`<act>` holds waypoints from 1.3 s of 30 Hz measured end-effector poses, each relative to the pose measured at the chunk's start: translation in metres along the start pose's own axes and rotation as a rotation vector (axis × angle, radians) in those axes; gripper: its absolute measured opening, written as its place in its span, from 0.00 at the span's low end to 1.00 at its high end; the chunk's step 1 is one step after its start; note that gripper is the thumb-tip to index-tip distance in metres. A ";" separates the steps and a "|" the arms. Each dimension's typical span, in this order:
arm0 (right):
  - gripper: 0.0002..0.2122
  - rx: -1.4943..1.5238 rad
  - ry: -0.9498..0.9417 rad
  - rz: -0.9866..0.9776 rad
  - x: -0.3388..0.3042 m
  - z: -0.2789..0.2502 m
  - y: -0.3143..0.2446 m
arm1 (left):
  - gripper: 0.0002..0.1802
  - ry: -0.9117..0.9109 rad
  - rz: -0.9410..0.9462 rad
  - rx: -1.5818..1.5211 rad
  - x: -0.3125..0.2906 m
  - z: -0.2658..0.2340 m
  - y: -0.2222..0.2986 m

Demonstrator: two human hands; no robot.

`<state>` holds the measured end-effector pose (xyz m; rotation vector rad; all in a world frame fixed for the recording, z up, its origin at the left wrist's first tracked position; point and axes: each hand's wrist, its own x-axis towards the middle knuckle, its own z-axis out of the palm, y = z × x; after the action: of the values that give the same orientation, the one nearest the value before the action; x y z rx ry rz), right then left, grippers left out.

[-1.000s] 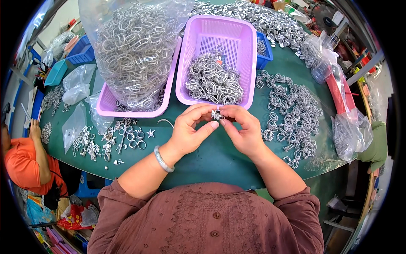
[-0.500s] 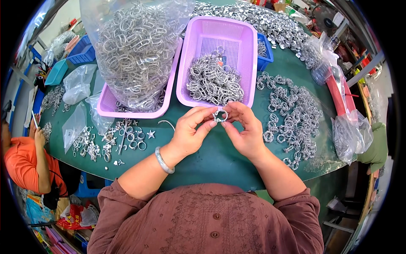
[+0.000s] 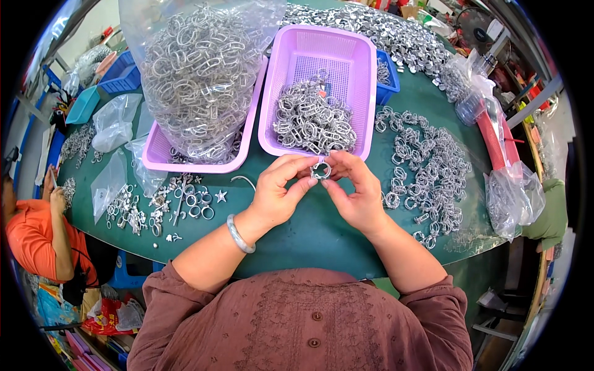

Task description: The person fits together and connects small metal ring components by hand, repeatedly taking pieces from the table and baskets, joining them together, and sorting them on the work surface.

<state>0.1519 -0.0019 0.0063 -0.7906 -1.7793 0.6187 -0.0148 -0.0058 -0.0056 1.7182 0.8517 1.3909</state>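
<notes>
The left hand (image 3: 277, 196) and right hand (image 3: 357, 193) both pinch one little silver ring (image 3: 315, 174), at twelve o'clock over the green worktop (image 3: 297, 244), with a purple basket (image 3: 356, 59) just past it and a ring heap (image 3: 438, 176) at three o'clock. This looks like the turning or checking step, so the next move seems to need soft, steady fingertips.

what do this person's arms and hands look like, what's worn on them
Brown fabric sleeves cover the upper arms. The left hand has a smooth, pale grey bangle at its wrist; the right hand has none. Neither wears gloves.
</notes>
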 end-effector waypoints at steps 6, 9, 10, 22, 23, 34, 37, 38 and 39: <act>0.22 -0.007 0.010 -0.014 0.002 0.000 -0.001 | 0.19 0.002 -0.006 -0.014 0.002 -0.001 0.002; 0.22 -0.022 0.000 -0.014 0.002 0.000 -0.002 | 0.19 0.006 -0.015 -0.017 0.002 -0.002 0.001; 0.22 -0.014 0.003 -0.018 0.003 0.000 -0.002 | 0.19 0.010 -0.017 -0.030 0.002 -0.002 0.000; 0.21 -0.013 0.017 -0.026 0.003 -0.002 -0.002 | 0.18 -0.040 -0.155 -0.220 0.003 -0.004 -0.006; 0.20 -0.011 0.020 -0.028 0.003 -0.002 -0.002 | 0.18 -0.040 -0.156 -0.220 0.003 -0.003 -0.006; 0.19 0.007 0.030 -0.025 0.001 0.000 -0.002 | 0.19 -0.062 -0.221 -0.311 0.002 -0.007 -0.005; 0.19 -0.003 0.029 -0.035 0.002 0.001 -0.001 | 0.18 -0.096 -0.178 -0.229 0.003 -0.010 -0.007; 0.19 -0.022 0.026 -0.041 0.002 0.001 -0.002 | 0.18 -0.096 -0.177 -0.229 0.003 -0.010 -0.008; 0.19 -0.023 0.025 -0.041 0.002 0.000 -0.002 | 0.18 -0.099 -0.164 -0.213 0.003 -0.010 -0.009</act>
<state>0.1508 -0.0012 0.0088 -0.7724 -1.7783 0.5596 -0.0245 0.0024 -0.0105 1.5069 0.7434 1.2306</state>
